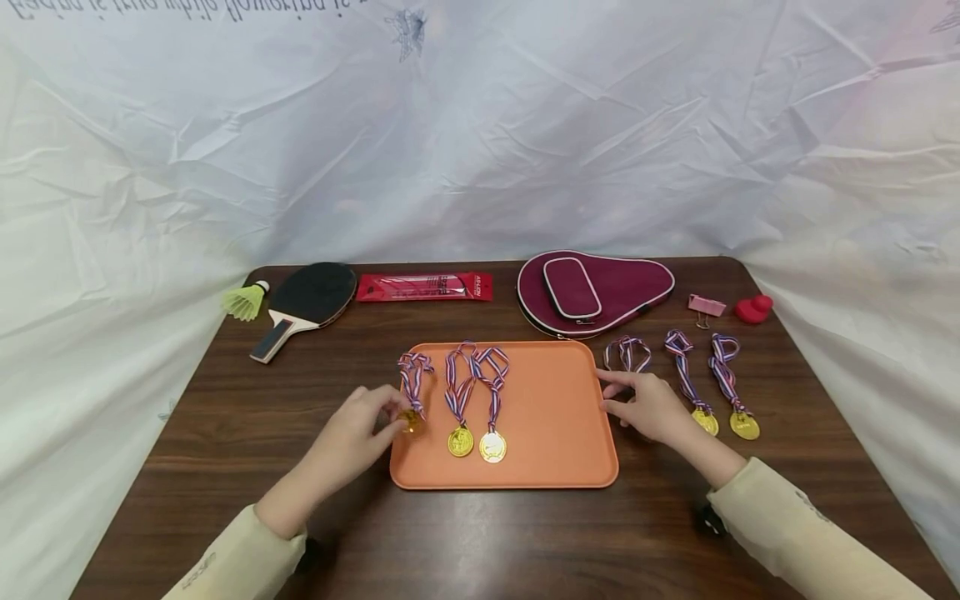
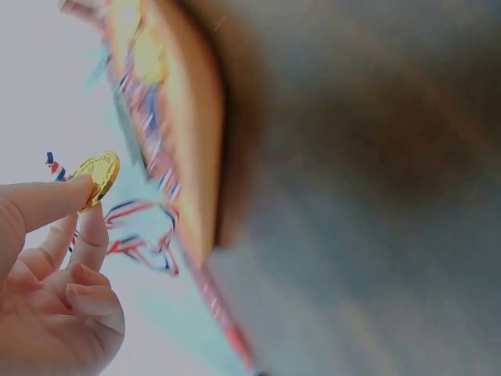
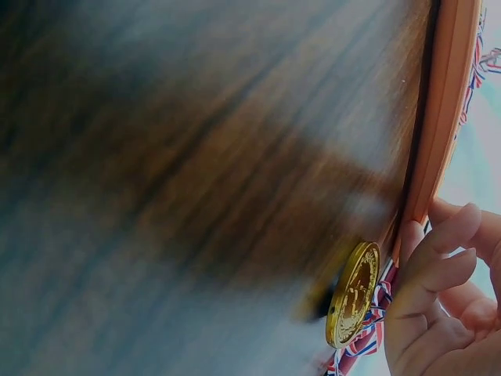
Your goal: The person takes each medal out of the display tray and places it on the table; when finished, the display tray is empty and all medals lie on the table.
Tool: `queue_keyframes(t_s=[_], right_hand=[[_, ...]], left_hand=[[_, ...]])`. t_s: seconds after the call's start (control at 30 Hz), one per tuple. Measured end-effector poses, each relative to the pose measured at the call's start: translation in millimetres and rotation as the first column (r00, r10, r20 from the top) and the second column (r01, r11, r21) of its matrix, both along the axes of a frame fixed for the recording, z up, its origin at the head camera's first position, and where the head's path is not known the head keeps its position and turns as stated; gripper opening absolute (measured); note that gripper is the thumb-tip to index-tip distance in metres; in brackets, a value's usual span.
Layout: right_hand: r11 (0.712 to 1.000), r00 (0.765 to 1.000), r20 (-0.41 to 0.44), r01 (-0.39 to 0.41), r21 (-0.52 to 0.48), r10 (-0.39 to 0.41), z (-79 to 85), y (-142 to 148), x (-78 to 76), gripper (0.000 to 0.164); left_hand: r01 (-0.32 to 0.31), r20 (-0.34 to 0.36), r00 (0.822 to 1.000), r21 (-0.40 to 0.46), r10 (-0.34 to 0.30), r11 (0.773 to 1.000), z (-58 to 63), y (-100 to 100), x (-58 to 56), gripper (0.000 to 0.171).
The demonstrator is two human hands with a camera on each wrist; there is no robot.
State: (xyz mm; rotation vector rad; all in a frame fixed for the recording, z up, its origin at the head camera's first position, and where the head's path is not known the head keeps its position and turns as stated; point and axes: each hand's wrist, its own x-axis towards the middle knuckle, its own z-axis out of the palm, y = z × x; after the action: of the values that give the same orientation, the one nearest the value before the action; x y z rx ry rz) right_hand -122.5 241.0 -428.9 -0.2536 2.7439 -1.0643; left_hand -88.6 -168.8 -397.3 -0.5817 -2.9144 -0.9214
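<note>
My left hand (image 1: 358, 429) pinches a gold medal (image 2: 100, 178) between thumb and fingers over the left rim of the orange tray (image 1: 555, 417). Its striped ribbon (image 1: 414, 379) lies toward the tray's far left corner. Two more medals rest on the tray, a gold one (image 1: 461, 442) and a paler, shinier one (image 1: 492, 447), ribbons stretched away from me. At the tray's right rim, my right hand (image 1: 648, 404) holds the edge with its fingertips. Close by that hand is another gold medal (image 3: 354, 294); in the head view the hand hides it, leaving its ribbon (image 1: 628, 354) showing.
Right of the tray lie two medals (image 1: 705, 421) (image 1: 745, 425) with ribbons. Along the back are a shuttlecock (image 1: 243, 302), a table tennis bat (image 1: 311, 296), a red packet (image 1: 424, 287), a maroon bat case (image 1: 622, 283), a pink binder clip (image 1: 707, 306) and a red object (image 1: 753, 308).
</note>
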Motion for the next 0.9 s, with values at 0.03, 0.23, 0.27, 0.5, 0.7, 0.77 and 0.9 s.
queue_keyframes(t_s=[0.03,0.23,0.27,0.5,0.7,0.77,0.9], right_hand=[[1.000,1.000,-0.001,0.000,0.000,0.000,0.1,0.0,0.2,0.047],[1.000,1.000,-0.001,0.001,0.005,-0.001,-0.1,-0.3,1.1,0.047],[1.000,1.000,-0.001,0.000,0.004,0.000,-0.1,-0.3,1.1,0.047],[1.000,1.000,-0.009,0.002,-0.004,-0.002,0.7,-0.3,1.4,0.046],[1.000,1.000,-0.007,0.001,0.000,-0.001,0.9,-0.4,1.4,0.046],[1.000,1.000,-0.007,-0.004,0.001,0.004,1.0,-0.3,1.4,0.046],[1.000,1.000,0.000,0.000,0.004,0.000,1.5,-0.1,1.5,0.046]], left_hand=[[0.000,-0.026,1.000,0.010,0.001,1.000,4.2,-3.8,-1.8,0.019],[-0.076,-0.087,0.993,-0.010,0.074,0.997,19.3,-31.6,-12.0,0.016],[-0.089,-0.083,0.993,-0.023,0.087,0.996,19.0,-36.5,-13.2,0.016],[-0.104,0.040,0.993,-0.077,0.107,0.992,-0.4,-62.0,-14.8,0.012],[-0.104,0.152,0.982,-0.041,0.109,0.994,-14.9,-67.4,-8.1,0.014],[-0.111,0.167,0.979,-0.046,0.117,0.993,-18.6,-68.0,-6.3,0.014],[-0.124,0.175,0.975,-0.075,0.135,0.990,-24.1,-68.8,-3.9,0.013]])
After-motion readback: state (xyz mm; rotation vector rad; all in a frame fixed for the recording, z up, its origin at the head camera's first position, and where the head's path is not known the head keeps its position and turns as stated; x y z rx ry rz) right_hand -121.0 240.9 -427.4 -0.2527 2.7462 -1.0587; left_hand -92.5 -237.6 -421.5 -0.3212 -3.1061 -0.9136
